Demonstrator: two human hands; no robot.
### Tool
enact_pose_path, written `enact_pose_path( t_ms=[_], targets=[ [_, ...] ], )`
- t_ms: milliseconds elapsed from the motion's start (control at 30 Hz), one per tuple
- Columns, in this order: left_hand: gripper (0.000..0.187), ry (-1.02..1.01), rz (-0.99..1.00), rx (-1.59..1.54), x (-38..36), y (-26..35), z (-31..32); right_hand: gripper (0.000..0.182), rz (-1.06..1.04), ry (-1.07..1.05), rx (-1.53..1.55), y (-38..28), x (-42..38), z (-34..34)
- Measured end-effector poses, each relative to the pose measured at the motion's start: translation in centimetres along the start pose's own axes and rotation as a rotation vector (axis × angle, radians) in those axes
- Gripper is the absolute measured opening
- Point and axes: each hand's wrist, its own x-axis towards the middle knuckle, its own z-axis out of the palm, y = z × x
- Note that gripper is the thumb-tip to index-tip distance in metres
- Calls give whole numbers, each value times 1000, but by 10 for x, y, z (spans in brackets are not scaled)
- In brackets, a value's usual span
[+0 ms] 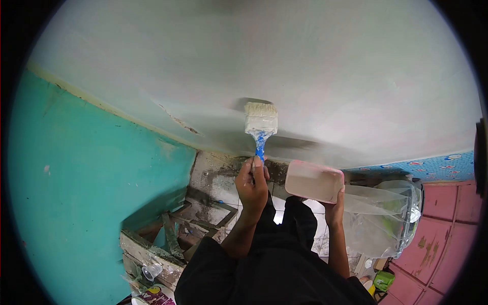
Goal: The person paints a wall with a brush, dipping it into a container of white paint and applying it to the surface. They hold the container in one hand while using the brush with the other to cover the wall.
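A wide paintbrush (261, 121) with a paint-spattered blue handle points up at the whitish wall (315, 76). My left hand (252, 184) is closed around the lower end of its handle. The bristles are coated in pale paint and overlap the wall in this view, with a shadow beside them. To the right, my right hand (334, 209) grips the side of a pinkish plastic tub (300, 166), fingers partly hidden beneath it. Pale, milky liquid shows inside the tub, which is tilted toward me.
A teal wall (86, 178) meets the whitish one at the left corner. Below it stands a worn wooden frame (173, 236) with a clear plastic cup (152, 271). At right are a plastic-wrapped bundle (378, 218) and a pink panelled surface (424, 244). Dirty tiles (218, 185) cover the floor.
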Motion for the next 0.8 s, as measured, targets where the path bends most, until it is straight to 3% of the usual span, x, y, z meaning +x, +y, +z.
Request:
enact_pose_path(
  t_ms=[133,333,433,533,633,733,800],
  targets=[
    [27,3,83,146,19,-48,-3,67,-1,16,15,1,-3,-3],
    [30,26,75,397,37,-249,-24,67,17,63,21,5,-8,-18],
    [34,55,-95,529,30,-341,-35,67,32,100,-3,5,-11,-24],
    [35,58,-211,729,20,-376,-37,67,26,80,-13,-1,-12,-26],
    [32,116,-441,622,24,-467,-54,68,41,85,-25,-10,-13,-21],
    [40,175,-821,566,42,-456,-41,68,33,99,-38,-8,-13,-26],
    [38,82,-780,588,59,-471,-44,69,44,111,-51,-10,-13,-27]
  ],
)
